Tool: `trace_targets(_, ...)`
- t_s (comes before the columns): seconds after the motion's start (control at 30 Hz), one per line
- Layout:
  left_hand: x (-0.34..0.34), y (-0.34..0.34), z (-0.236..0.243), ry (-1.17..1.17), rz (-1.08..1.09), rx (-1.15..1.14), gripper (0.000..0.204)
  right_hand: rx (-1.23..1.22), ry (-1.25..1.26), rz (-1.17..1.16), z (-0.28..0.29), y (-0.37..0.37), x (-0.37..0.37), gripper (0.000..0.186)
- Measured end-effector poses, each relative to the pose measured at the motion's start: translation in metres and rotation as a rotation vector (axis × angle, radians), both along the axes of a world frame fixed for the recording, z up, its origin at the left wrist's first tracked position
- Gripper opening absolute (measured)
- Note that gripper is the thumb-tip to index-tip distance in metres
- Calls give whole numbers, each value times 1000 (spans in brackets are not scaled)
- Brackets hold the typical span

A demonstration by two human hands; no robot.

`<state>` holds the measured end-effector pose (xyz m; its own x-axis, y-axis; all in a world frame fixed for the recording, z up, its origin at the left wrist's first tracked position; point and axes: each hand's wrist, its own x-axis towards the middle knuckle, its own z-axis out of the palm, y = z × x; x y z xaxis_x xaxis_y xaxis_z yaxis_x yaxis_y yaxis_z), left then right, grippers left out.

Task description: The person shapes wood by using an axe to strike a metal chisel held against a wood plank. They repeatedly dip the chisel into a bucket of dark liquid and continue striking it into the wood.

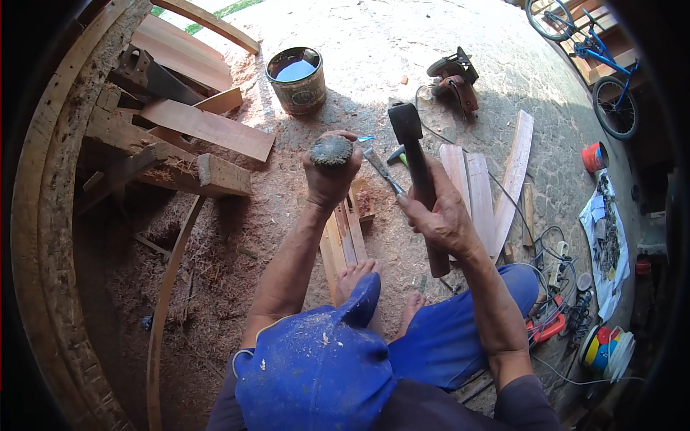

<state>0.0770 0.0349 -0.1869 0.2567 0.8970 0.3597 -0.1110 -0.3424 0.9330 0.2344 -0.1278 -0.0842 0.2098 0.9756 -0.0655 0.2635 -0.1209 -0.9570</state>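
At twelve o'clock near centre, the left hand (329, 181) is clamping its fingers around a round, frayed grey-topped tool (330, 151), its working end hidden. Towards six o'clock, narrow pale-brown wooden strips (333, 243) are lying by a bare foot (356, 277); how much is done, I cannot tell. At three o'clock, the right hand's (440, 215) fingers are gripping a black-headed hammer (418, 167), apart from the tool; striking seems unfinished.

floor (535, 75): rough, grey; wood shavings (223, 291) thick at left. light: strong sun over far part, shade near. timber beams (44, 201): left side. greenery (233, 8): far left. bicycle (601, 57): blue, far right.
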Motion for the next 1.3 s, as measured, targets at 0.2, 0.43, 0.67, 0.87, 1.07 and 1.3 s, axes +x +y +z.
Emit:
trace_targets(0.2,-3,-4,9,56,-64,161,23,282,-506,129,29,5,-12,66)
trace_targets(0.43,-6,-3,9,-10,-7,-33,26,411,-610,116,74,8,-18,63)
trace_targets(0.67,-7,-2,2,196,182,428,20,-31,-1037,362,53,20,-22,61)
trace_targets(0.87,0,-8,6,160,220,392,11,-14,-1014,358,44,20,-24,64)
trace_targets(1.07,9,-4,20,-157,138,56,12,117,-772,234,46,18,-17,61)
trace_targets(1.3,10,-7,6,-106,75,75,22,441,-697,158,95,19,-21,65)
